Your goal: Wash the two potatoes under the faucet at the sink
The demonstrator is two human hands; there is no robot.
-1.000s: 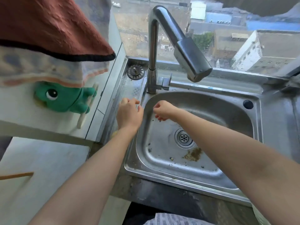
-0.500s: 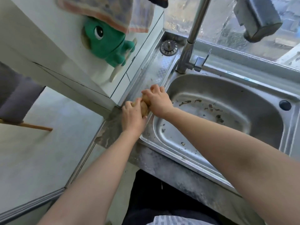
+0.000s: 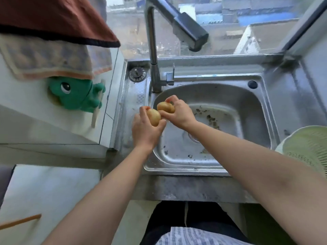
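Head view: we observe the left hand (image 3: 146,130) clamped on one potato (image 3: 154,116), its grip wrapped around the lower half. The right hand (image 3: 178,113) is clamped on a second potato (image 3: 165,107), fingers curled over its far side. Both potatoes are held close together, possibly touching, above the left rim of the sink (image 3: 265,110). The faucet (image 3: 154,50) rises behind them, its spout (image 3: 192,35) angled right, away from the potatoes. We see no water running. Dark debris lies in the basin. A pale green colander (image 3: 311,149) sits at the sink's right edge.
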